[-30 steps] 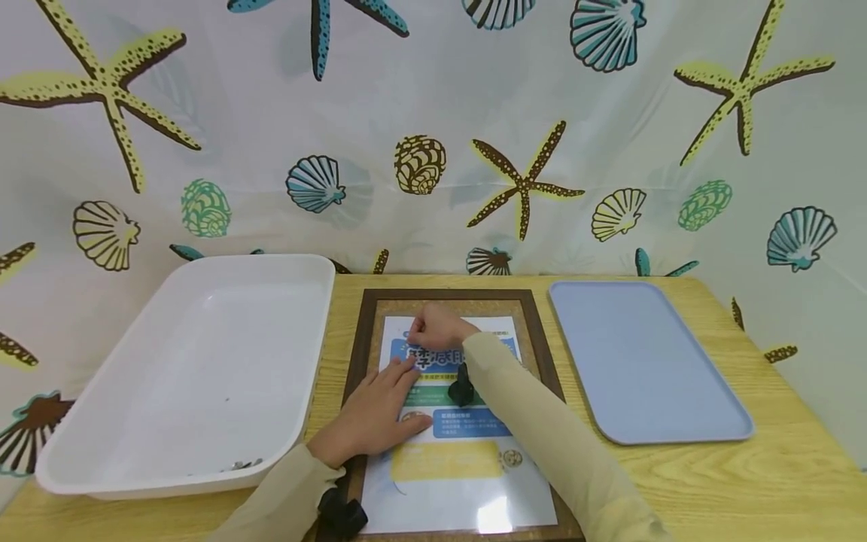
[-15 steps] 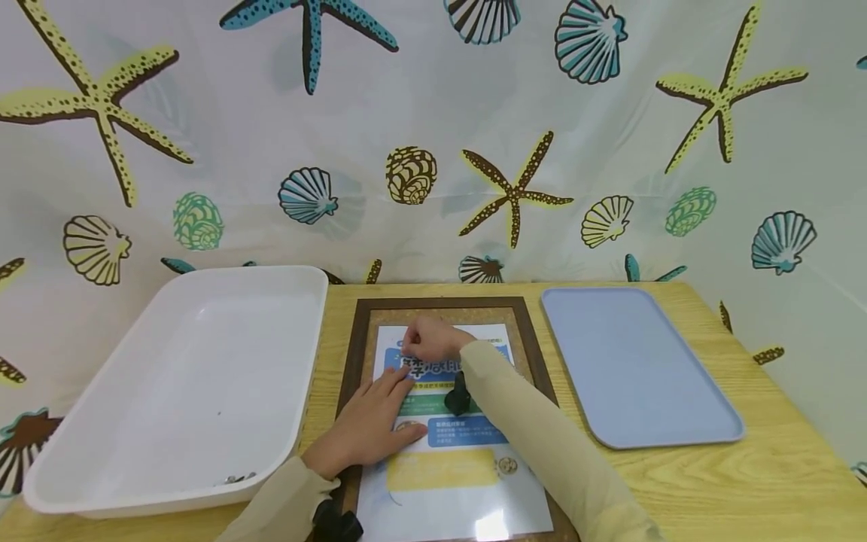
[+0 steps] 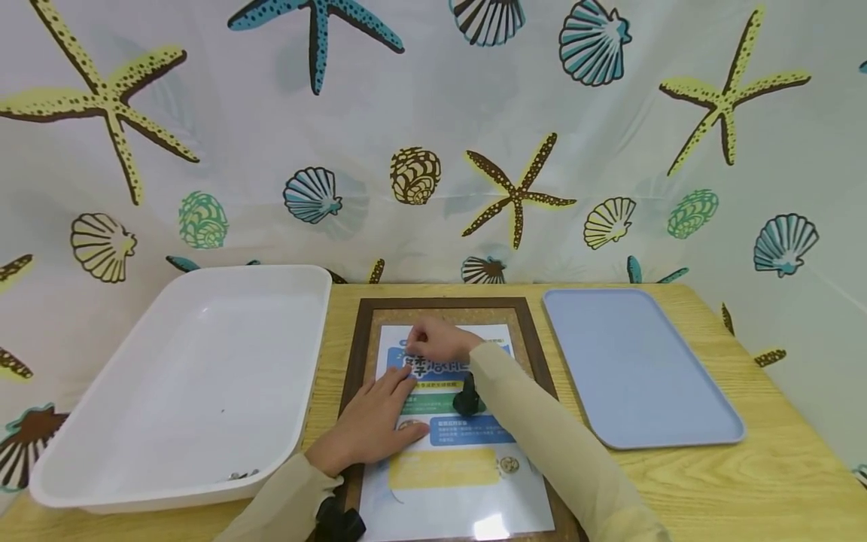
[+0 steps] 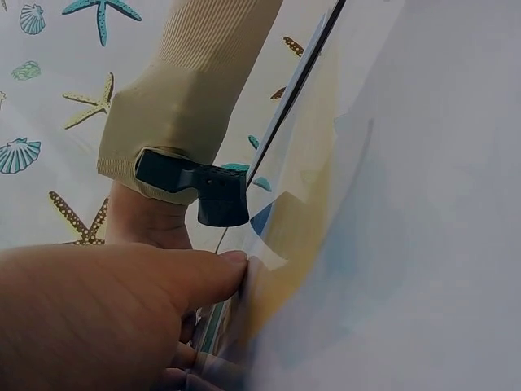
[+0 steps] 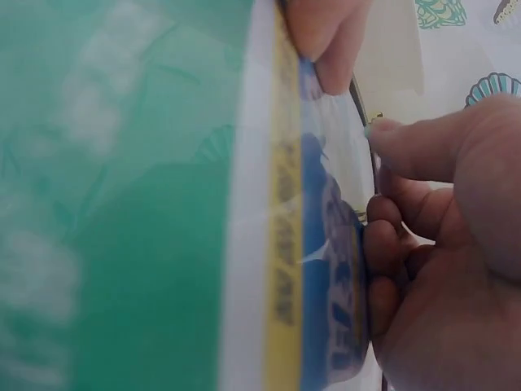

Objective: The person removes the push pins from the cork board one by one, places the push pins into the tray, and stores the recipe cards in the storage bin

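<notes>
A printed poster point(image 3: 467, 500) with blue, green and yellow blocks lies on a cork board point(image 3: 450, 312) in a dark brown frame point(image 3: 545, 376). My left hand point(image 3: 375, 421) rests on the poster's left side, fingers spread and straight. Near the poster's upper left corner is my right hand point(image 3: 440, 340), fingers curled, thumb and forefinger close together. In the right wrist view a tiny greenish spot shows at the thumb's tip point(image 5: 387, 134); I cannot tell what is pinched there. The left thumb point(image 4: 216, 273) lies along the poster in the left wrist view.
Left of the board stands a deep white tray point(image 3: 203, 376) with a few small metallic bits point(image 3: 242, 475) at its near edge. A flat pale blue tray point(image 3: 637, 369) lies to the right. Behind the wooden table point(image 3: 759, 482) hangs a shell-and-starfish curtain point(image 3: 366, 90).
The head view has tilted slightly upward, so everything sits a little lower in it. Both hands keep almost the same places on the poster.
</notes>
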{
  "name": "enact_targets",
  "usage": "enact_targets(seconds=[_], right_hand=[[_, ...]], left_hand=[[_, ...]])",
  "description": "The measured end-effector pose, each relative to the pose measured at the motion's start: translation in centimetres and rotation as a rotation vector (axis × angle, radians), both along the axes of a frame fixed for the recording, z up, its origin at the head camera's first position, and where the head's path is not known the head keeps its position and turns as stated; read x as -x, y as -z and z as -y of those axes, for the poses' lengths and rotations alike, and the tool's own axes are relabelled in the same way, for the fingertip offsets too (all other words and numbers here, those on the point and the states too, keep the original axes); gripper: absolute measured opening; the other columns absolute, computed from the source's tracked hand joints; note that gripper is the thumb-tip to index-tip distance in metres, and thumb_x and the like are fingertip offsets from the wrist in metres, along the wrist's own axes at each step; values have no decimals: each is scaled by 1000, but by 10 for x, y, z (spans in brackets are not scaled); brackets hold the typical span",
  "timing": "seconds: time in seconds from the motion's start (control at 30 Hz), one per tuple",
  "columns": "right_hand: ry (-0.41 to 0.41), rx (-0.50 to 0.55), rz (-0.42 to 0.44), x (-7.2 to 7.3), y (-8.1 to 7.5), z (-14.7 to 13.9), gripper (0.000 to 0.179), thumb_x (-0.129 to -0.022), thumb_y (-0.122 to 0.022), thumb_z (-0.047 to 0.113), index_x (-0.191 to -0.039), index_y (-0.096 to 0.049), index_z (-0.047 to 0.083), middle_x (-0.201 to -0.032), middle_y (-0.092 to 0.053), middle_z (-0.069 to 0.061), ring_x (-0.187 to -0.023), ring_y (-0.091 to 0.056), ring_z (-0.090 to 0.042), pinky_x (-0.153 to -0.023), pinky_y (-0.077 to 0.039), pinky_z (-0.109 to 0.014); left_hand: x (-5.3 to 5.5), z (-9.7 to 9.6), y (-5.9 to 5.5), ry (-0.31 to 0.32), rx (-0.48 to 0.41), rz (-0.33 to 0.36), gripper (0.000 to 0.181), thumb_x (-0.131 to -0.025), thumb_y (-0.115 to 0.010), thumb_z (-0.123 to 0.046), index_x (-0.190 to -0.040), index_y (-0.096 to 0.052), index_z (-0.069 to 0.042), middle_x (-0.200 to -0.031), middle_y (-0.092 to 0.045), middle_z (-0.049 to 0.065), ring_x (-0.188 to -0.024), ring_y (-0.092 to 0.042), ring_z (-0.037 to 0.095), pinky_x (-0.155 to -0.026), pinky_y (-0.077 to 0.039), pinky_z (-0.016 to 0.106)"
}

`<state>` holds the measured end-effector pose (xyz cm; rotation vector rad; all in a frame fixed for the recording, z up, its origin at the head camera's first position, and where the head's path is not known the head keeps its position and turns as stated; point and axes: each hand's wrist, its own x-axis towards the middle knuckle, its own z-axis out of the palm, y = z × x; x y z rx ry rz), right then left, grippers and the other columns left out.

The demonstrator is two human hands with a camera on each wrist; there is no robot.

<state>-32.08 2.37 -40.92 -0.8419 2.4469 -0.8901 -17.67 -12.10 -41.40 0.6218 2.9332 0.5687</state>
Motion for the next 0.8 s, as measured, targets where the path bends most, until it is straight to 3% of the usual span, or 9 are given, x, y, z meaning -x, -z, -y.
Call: enact_targets(seconds=[0.33, 0.53, 0.8], right_hand=[[46, 15, -5, -6, -7, -15, 17, -100, -50, 19, -94, -61, 7, -83, -55, -1, -75, -51, -13, -69, -41, -24], [133, 11, 4, -7, -11, -23, 16, -100, -51, 21, -96, -61, 9, -88, -56, -2, -79, -52, -15, -73, -41, -27], [93, 13, -41, -7, -8, -31, 14, -100, -51, 18, -96, -60, 8, -86, -56, -2, -77, -52, -13, -72, -42, -24]], left_hand=[[0, -1, -1, 4, 0, 0, 70, -92, -59, -43, -142, -42, 4, -153, -32, 20, -143, -26, 41, -112, -23, 62], [2, -2, -1, 3, 12, -13, 70, -92, -59, -44, -141, -43, 3, -152, -33, 20, -143, -27, 40, -111, -24, 62], [0, -2, 0, -2, 2, -11, 70, -91, -60, -44, -141, -43, 3, -152, -34, 20, -142, -28, 40, -111, -25, 62]])
